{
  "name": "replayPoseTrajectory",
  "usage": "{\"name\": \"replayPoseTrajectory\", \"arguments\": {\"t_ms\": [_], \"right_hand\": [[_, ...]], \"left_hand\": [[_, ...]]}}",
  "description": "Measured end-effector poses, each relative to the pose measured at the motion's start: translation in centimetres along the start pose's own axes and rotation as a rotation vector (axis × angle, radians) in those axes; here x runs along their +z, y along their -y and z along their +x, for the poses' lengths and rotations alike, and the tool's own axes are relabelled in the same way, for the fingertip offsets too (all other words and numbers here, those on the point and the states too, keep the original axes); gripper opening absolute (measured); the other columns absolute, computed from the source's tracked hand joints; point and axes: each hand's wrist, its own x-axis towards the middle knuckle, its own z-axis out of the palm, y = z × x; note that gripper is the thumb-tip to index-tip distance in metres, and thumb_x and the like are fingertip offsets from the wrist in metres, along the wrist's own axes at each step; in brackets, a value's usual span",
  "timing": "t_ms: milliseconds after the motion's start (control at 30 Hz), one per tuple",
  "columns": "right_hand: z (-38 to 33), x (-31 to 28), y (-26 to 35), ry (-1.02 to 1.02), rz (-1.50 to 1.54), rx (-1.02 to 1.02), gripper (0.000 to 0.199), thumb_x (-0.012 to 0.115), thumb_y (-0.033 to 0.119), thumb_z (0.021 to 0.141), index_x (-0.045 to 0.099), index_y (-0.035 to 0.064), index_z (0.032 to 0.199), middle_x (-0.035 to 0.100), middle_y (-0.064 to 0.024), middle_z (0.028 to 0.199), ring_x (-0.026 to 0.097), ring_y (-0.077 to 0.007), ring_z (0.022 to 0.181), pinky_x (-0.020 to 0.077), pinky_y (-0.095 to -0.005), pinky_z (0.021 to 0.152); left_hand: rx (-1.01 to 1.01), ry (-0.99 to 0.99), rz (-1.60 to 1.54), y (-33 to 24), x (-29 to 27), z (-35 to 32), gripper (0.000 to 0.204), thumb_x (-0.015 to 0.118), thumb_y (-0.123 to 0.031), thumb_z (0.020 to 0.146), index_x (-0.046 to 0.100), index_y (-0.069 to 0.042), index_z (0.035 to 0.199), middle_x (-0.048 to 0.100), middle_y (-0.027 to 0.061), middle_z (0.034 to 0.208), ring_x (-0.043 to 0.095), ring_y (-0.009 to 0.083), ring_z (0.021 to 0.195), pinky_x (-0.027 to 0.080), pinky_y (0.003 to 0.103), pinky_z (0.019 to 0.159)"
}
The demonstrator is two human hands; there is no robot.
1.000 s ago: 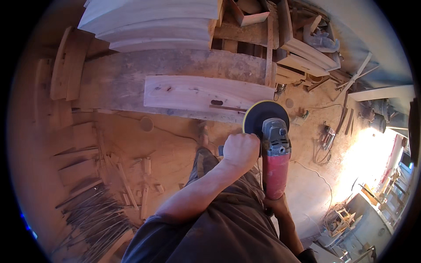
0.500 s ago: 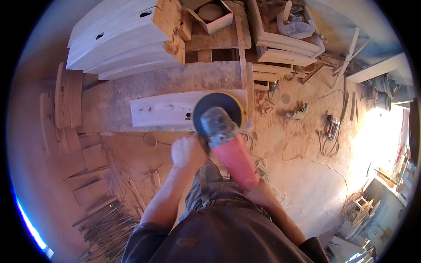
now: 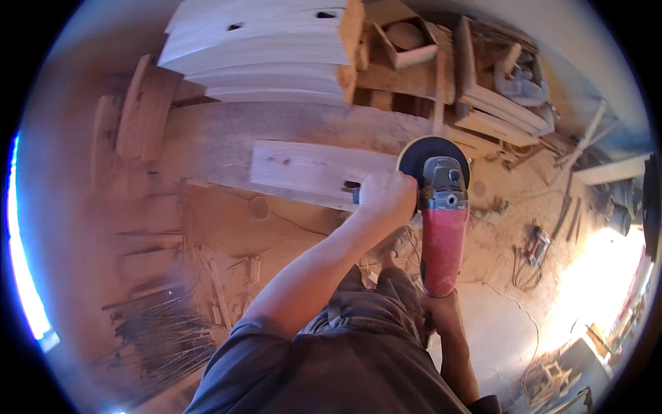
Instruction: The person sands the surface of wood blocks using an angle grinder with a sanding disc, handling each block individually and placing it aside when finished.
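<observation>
Board [image 3: 310, 169] lies flat on the surface [image 3: 227, 138], pale face up. Left hand [image 3: 387, 196] is clenched on the side handle of the grinder [image 3: 441, 228]. Half a second ago this hand was off the handle and lower; it has since closed on it. Disc [image 3: 422, 153] has shifted right and now sits at the board's right end. Right hand [image 3: 441, 310] grips the red body's rear. Both hands now steady the tool.
</observation>
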Motion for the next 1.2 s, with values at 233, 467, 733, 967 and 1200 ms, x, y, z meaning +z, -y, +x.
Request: {"name": "replayPoseTrajectory", "arguments": {"t_ms": [233,467,733,967,1200], "right_hand": [[0.4,4.5,3.6,0.161,-0.093,-0.054,0.010,0.068,0.005,0.070,0.058,0.0053,0.067,0.056,-0.0038,0.055,0.055,-0.0158,0.042,0.0403,-0.0313,0.040],[1.6,12.8,9.4,0.273,-0.165,-0.196,0.011,0.072,0.006,0.070,0.061,0.0029,0.069,0.059,-0.0040,0.058,0.057,-0.0137,0.048,0.0422,-0.0301,0.045],[2.0,21.1,14.0,0.364,-0.170,-0.169,0.012,0.074,0.003,0.069,0.062,0.0033,0.070,0.060,-0.0035,0.061,0.059,-0.0137,0.052,0.0427,-0.0307,0.048],[2.2,24.1,16.6,0.398,-0.608,-0.201,0.025,0.074,0.016,0.071,0.062,-0.0053,0.068,0.062,-0.0090,0.062,0.061,-0.0161,0.057,0.0462,-0.0344,0.053],[1.8,24.0,15.6,0.701,-1.044,-0.447,0.052,0.078,0.038,0.073,0.071,-0.0076,0.096,0.073,-0.0240,0.087,0.072,-0.0328,0.083,0.0536,-0.0416,0.078]], "left_hand": [[-0.205,0.016,-0.046,7.0,-2.4,-3.7,0.016,0.070,-0.016,0.073,0.077,-0.005,0.083,0.073,0.0218,0.085,0.074,0.0384,0.083,0.059,0.047,0.073],[-0.448,0.022,-0.082,18.0,-5.3,-8.3,0.018,0.072,-0.017,0.075,0.078,-0.006,0.088,0.074,0.0208,0.092,0.073,0.0372,0.087,0.059,0.046,0.076],[-0.542,-0.074,-0.128,27.0,-7.5,-12.1,0.019,0.071,-0.020,0.076,0.077,-0.007,0.087,0.074,0.0196,0.090,0.073,0.0377,0.089,0.058,0.046,0.078],[-0.703,-0.193,-0.192,30.5,-6.6,-18.6,0.019,0.070,-0.023,0.076,0.075,-0.008,0.087,0.072,0.0220,0.085,0.071,0.0406,0.082,0.056,0.051,0.075],[-0.958,-0.193,-0.179,26.1,-3.2,-30.2,0.020,0.068,-0.023,0.079,0.074,-0.004,0.083,0.071,0.0236,0.081,0.070,0.0422,0.082,0.055,0.053,0.077]]}}
